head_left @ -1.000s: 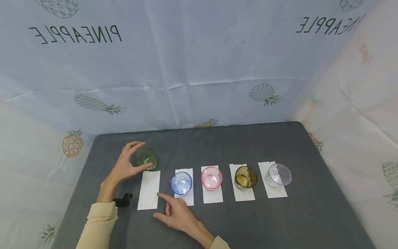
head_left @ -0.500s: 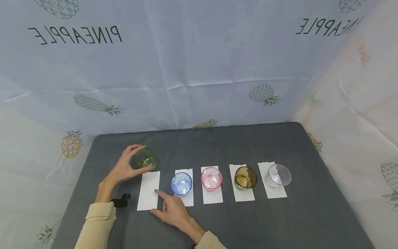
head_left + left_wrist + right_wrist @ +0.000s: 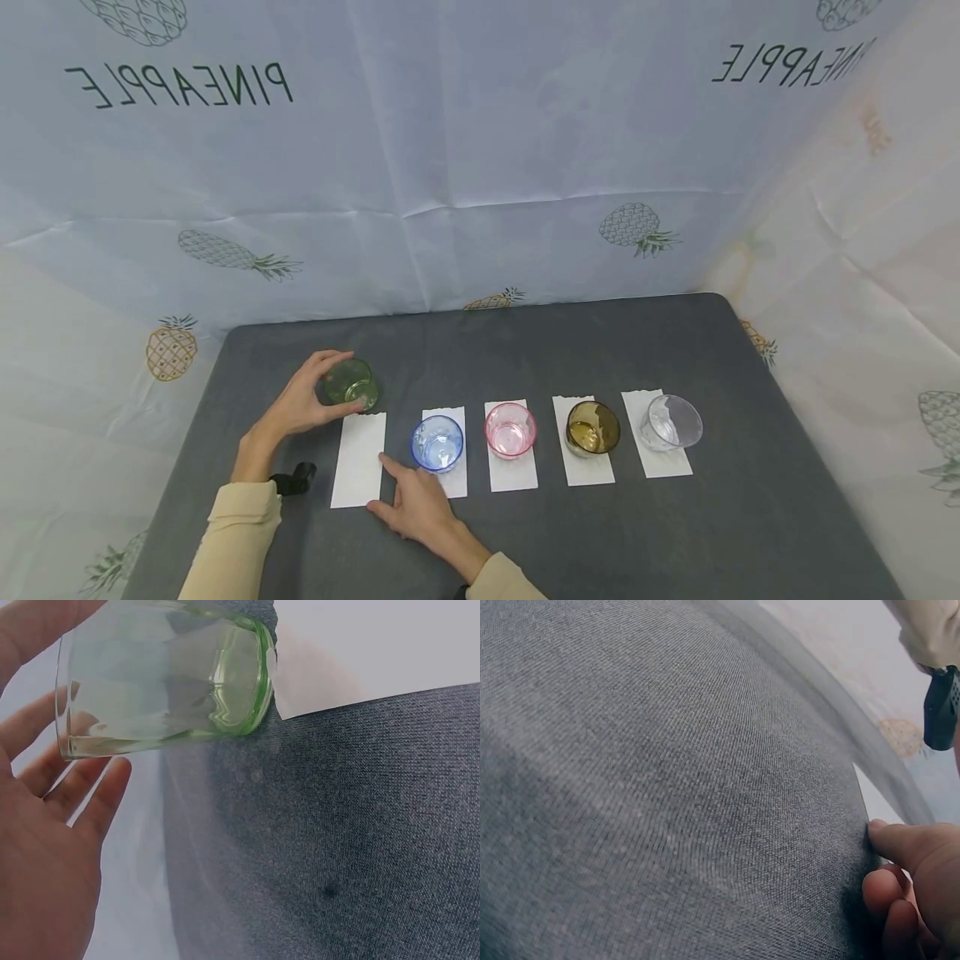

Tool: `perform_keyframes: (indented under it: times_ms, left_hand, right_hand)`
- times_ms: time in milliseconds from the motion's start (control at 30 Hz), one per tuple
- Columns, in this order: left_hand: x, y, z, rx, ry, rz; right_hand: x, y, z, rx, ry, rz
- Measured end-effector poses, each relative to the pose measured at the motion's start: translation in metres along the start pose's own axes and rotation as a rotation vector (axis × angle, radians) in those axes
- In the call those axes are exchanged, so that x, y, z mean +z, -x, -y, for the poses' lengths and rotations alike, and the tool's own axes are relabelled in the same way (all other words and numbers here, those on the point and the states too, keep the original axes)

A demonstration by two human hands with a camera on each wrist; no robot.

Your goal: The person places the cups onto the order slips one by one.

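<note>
In the head view my left hand [image 3: 300, 402] holds a green glass [image 3: 351, 385] at the back left, thumb on the near side and fingers on the far side. The left wrist view has the tumbler [image 3: 172, 679] standing just behind the torn edge of a white paper slip [image 3: 352, 656]. My right hand [image 3: 422, 504] touches the right edge of that slip [image 3: 358, 462] with a straight index finger, its thumb near the lower right corner. The right wrist view has this thumb [image 3: 907, 844] by the paper, other fingers curled beneath.
To the right, a blue glass [image 3: 437, 443], a pink glass [image 3: 511, 431], a brown glass [image 3: 593, 427] and a clear glass [image 3: 672, 423] each stand on a paper slip. A black strap [image 3: 294, 481] is on the left wrist. A pineapple-print curtain [image 3: 480, 167] hangs behind the grey table [image 3: 525, 350].
My left fingers have drawn in around the green glass, which stays in place. My right hand has moved slightly left and up, its index finger crossing onto the slip, then back to its edge.
</note>
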State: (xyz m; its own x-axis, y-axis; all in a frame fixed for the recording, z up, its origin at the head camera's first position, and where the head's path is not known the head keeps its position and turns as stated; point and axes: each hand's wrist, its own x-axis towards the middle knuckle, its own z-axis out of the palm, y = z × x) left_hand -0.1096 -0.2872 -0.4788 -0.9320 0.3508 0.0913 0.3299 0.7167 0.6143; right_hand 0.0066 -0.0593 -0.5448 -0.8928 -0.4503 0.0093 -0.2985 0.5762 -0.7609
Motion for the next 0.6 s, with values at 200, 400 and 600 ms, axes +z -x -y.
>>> perform_keyframes:
  times_ms: [200,400,600]
  left_hand:
    - [0.0004,-0.001,-0.0008,-0.002,0.006,-0.006]
    - [0.0018,-0.0005,-0.0013,-0.003,0.012,-0.018]
    - [0.001,-0.0002,-0.0051,-0.001,0.001,-0.034]
  right_hand:
    - [0.0007,-0.0005,-0.0005,0.012,-0.004,0.006]
    - [0.0013,-0.0009,-0.0009,0.014,-0.031,-0.002]
    - [0.0017,-0.0013,-0.0001,0.034,-0.052,0.0]
